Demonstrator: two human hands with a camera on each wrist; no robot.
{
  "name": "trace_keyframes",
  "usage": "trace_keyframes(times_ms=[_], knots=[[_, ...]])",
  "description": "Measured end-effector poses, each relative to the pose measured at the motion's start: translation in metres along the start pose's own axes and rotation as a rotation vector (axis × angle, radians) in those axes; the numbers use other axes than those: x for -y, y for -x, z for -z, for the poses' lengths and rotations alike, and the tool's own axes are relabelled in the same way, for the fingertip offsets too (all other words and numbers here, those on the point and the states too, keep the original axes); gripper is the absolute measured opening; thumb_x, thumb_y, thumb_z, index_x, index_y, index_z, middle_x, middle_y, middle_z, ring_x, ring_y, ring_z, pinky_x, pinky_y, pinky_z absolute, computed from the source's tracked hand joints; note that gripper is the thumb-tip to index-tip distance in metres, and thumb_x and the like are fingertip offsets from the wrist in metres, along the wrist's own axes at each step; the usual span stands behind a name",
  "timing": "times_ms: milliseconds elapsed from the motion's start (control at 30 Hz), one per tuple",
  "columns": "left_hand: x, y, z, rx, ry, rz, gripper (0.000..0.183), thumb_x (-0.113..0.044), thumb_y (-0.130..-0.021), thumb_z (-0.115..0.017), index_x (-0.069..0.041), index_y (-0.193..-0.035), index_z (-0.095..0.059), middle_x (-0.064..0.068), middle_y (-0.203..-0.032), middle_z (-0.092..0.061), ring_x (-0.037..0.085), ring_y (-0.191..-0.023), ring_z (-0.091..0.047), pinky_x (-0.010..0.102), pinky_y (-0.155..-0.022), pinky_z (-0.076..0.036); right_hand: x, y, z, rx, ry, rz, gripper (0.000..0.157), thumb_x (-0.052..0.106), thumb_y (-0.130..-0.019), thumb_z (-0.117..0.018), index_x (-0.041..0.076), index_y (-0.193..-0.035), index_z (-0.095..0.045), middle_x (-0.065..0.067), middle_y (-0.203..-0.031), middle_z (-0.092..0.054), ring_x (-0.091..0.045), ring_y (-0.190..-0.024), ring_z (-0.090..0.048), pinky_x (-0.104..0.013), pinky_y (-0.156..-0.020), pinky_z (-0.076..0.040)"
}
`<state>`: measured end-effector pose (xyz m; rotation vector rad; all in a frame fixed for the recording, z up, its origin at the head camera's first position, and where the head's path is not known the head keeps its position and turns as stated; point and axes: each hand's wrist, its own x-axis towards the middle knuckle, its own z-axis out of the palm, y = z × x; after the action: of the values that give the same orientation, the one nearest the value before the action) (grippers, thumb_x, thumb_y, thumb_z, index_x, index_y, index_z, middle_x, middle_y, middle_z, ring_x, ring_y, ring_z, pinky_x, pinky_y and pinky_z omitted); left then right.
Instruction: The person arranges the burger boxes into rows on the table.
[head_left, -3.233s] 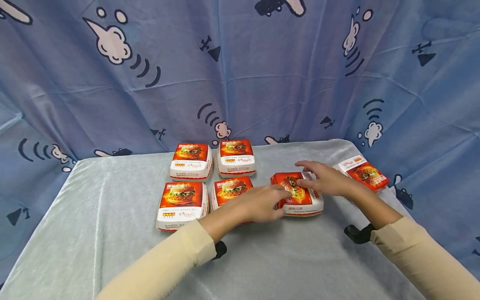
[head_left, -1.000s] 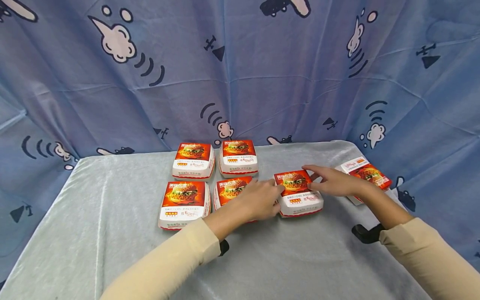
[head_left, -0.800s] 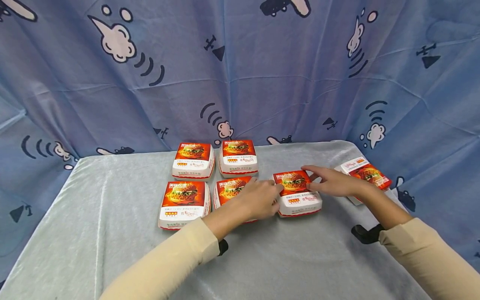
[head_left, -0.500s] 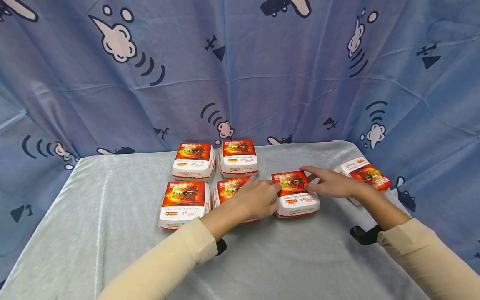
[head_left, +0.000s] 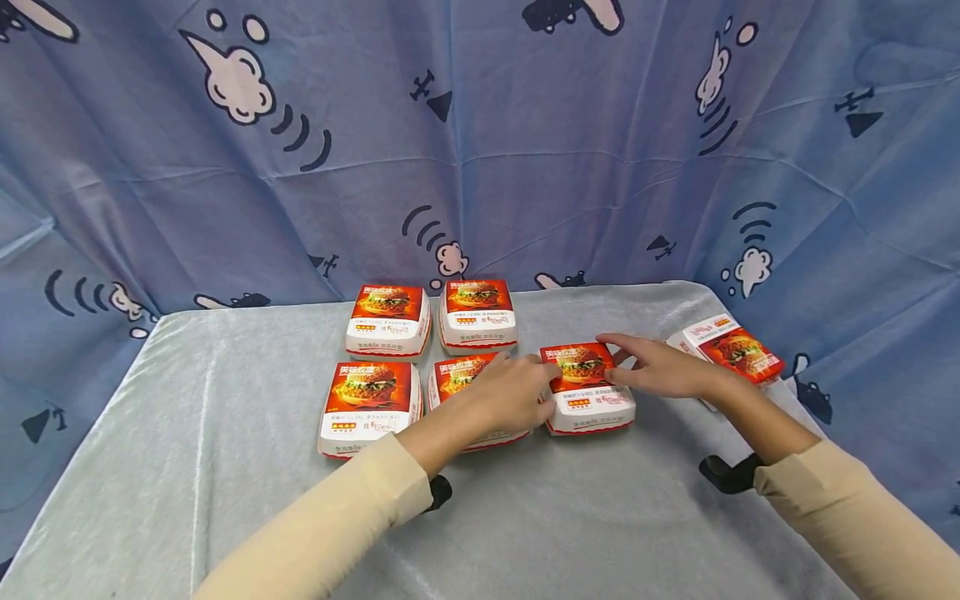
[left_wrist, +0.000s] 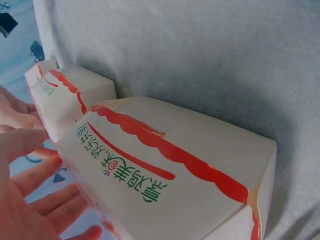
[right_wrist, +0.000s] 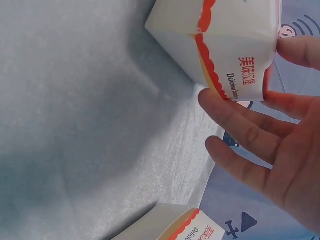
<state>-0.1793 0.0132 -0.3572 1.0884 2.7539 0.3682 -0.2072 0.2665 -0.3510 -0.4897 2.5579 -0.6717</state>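
Note:
Between my two hands a burger box, red and white with a burger picture, lies flat on the table. My left hand reaches over the front middle burger box, fingertips at the handled box's left side; its fingers look spread and fairly straight in the left wrist view. My right hand touches the right side with thumb and fingertips, fingers extended in the right wrist view. The handled box stands close to the front middle box, which my left hand and forearm partly hide.
Two burger boxes, a left one and a right one, form the back row. Another box stands at front left. A further box lies angled at the right table edge. Behind the grey-clothed table hangs a blue patterned curtain.
Since the earliest frame the handled box has been turned so its print faces like the others. Over the last second it has slid slightly left, both hands moving with it.

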Motion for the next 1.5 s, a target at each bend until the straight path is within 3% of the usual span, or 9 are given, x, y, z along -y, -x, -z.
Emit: trace_keyframes(times_ms=[533, 867, 1200, 1333, 1500], knots=[[0.0, -0.002, 0.0, -0.029, -0.028, 0.007, 0.036, -0.026, -0.095, -0.063, -0.017, -0.129, -0.066, 0.002, -0.119, -0.068, 0.017, -0.11, -0.062, 0.044, -0.102, -0.042, 0.0, 0.001, 0.0, -0.009, -0.002, 0.009, 0.07, 0.032, -0.097, -0.061, -0.002, -0.151, -0.033, -0.027, -0.13, -0.057, -0.036, -0.107, -0.062, -0.051, -0.087, -0.054], [0.0, 0.0, -0.001, -0.034, -0.033, 0.019, 0.037, -0.025, -0.095, -0.062, -0.016, -0.131, -0.065, 0.003, -0.12, -0.067, 0.018, -0.114, -0.062, 0.05, -0.111, -0.034, 0.002, 0.001, 0.003, 0.013, 0.008, 0.009, 0.071, 0.033, -0.097, -0.062, -0.003, -0.151, -0.034, -0.028, -0.13, -0.057, -0.039, -0.109, -0.062, -0.054, -0.09, -0.053], [0.001, 0.001, -0.001, -0.032, -0.018, 0.024, 0.038, -0.026, -0.095, -0.063, -0.016, -0.132, -0.065, 0.003, -0.12, -0.067, 0.018, -0.113, -0.062, 0.049, -0.106, -0.039, 0.001, 0.002, 0.005, 0.017, 0.004, 0.015, 0.071, 0.034, -0.098, -0.061, -0.003, -0.151, -0.033, -0.028, -0.131, -0.056, -0.04, -0.111, -0.061, -0.054, -0.09, -0.052], [0.002, 0.001, 0.002, -0.037, 0.015, 0.024, 0.038, -0.026, -0.096, -0.062, -0.015, -0.133, -0.064, 0.003, -0.123, -0.066, 0.018, -0.112, -0.062, 0.047, -0.1, -0.043, -0.004, 0.008, 0.012, -0.034, -0.012, 0.045, 0.066, 0.029, -0.1, -0.059, -0.002, -0.151, -0.033, -0.029, -0.133, -0.054, -0.042, -0.117, -0.057, -0.056, -0.092, -0.05], [0.006, 0.001, 0.007, -0.073, 0.042, 0.013, 0.039, -0.025, -0.096, -0.06, -0.014, -0.133, -0.063, 0.003, -0.124, -0.066, 0.02, -0.114, -0.062, 0.047, -0.098, -0.043, -0.02, 0.018, 0.022, -0.172, 0.027, 0.024, 0.063, 0.028, -0.101, -0.057, -0.002, -0.151, -0.032, -0.033, -0.14, -0.047, -0.047, -0.127, -0.046, -0.066, -0.098, -0.041]])
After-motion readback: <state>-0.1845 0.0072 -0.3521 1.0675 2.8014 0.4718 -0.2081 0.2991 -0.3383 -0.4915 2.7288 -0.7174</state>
